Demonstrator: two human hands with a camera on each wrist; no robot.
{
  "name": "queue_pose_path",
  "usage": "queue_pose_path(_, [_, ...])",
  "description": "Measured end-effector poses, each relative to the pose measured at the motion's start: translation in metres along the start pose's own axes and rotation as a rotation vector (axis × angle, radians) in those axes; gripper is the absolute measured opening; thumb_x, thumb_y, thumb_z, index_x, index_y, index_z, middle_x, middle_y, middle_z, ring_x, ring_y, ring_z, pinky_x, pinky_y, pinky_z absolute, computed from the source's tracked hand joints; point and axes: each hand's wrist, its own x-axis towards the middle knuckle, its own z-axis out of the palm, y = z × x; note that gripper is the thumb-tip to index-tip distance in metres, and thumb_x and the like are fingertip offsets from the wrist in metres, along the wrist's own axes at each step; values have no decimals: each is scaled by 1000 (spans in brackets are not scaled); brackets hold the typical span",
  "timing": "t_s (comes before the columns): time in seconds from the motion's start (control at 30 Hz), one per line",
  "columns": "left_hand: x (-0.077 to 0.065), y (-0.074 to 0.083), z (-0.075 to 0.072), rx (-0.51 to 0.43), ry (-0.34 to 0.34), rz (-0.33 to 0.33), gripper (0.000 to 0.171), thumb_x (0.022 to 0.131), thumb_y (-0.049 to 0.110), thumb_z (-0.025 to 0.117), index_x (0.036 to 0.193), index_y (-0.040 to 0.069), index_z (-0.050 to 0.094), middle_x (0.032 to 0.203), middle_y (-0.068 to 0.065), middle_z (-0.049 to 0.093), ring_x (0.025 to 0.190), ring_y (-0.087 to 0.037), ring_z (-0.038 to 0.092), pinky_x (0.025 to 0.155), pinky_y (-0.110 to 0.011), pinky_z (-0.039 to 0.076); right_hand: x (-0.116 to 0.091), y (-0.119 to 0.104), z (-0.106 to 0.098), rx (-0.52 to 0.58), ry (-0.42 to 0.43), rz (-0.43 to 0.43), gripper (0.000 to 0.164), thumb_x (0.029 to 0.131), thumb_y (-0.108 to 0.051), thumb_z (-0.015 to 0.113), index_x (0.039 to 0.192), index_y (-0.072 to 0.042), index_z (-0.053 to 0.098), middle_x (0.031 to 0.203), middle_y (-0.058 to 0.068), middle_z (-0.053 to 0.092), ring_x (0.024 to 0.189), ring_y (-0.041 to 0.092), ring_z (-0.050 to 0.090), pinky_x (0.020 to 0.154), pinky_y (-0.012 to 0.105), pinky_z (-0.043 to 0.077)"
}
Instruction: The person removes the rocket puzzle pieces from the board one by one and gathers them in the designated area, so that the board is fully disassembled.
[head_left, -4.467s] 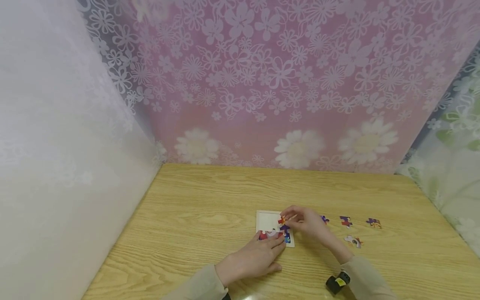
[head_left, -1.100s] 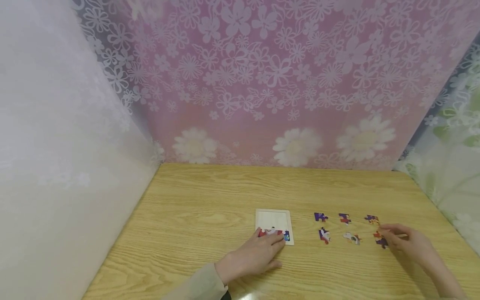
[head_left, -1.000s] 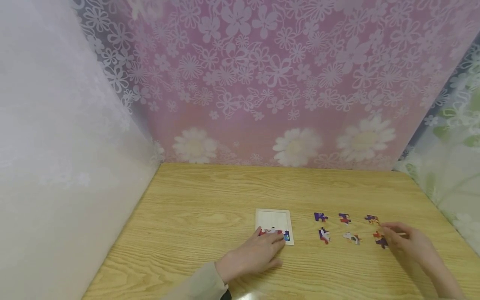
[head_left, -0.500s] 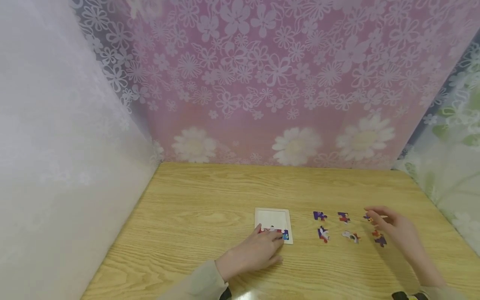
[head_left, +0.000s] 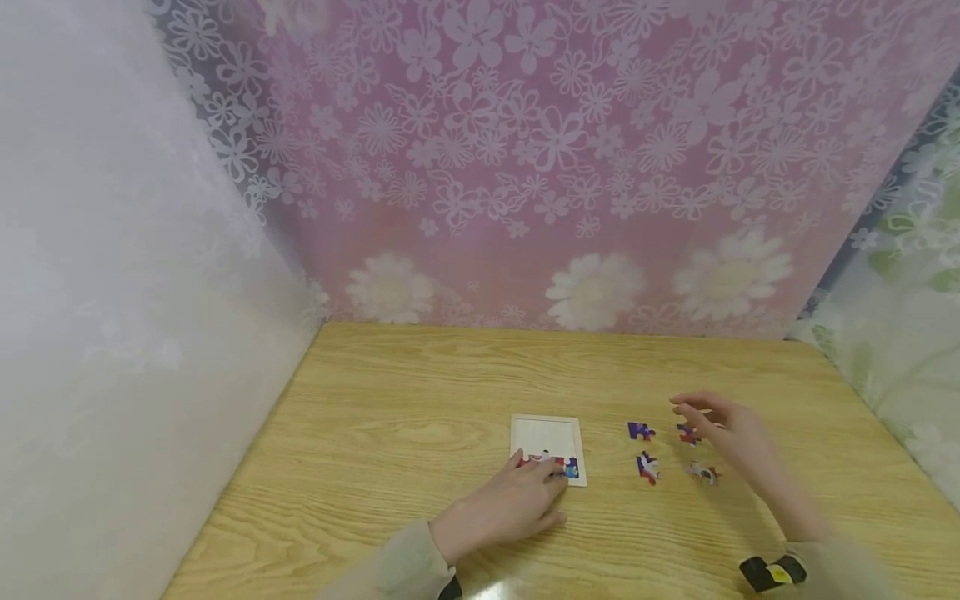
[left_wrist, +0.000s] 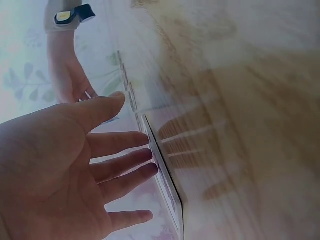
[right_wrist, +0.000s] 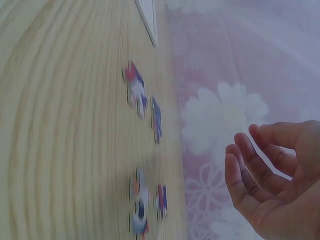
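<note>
Left hand, fingers straight, gripping nothing, touches the tray holding puzzle pieces; right hand hovers loosely curled, empty.

— Where do we find the puzzle frame on the table?
— We see it left of the loose pieces, with the fingers of the left hand over its near edge and fitted pieces along its near part
— And how do we see the loose ones lying?
— We count four in view, two by two, the back-right piece behind the front-right piece
— Where do we place the right hand?
— Above that back-right piece, and we have the wall behind the table
</note>
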Motion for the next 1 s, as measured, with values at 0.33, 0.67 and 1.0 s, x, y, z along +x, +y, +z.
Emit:
queue_pose_path(0.33, [-17, 4, -4, 15, -34, 1, 60, 104, 48, 52, 149, 8, 51, 158, -6, 44, 146, -18, 40, 117, -50, 37, 20, -28, 37, 108, -58, -79, 29, 106, -22, 55, 126, -6, 69, 111, 13, 75, 92, 26, 74, 75, 35, 62])
queue_pose_path(0.67, [-25, 6, 0, -23, -94, 1, 64, 105, 52, 46, 153, 10, 44, 161, -4, 38, 148, -16, 36, 119, -48, 34, 39, -57, 74, 205, -161, -85, 29, 105, -20, 57, 124, -2, 70, 109, 12, 76, 93, 30, 73, 78, 43, 61])
queue_pose_path(1.0, [-26, 8, -5, -30, -109, -12, 65, 103, 52, 49, 152, 10, 46, 161, -4, 39, 146, -16, 39, 116, -52, 37, 50, -73, 109, 155, -304, -110, 28, 104, -26, 59, 120, -8, 73, 107, 3, 77, 93, 18, 72, 74, 27, 58])
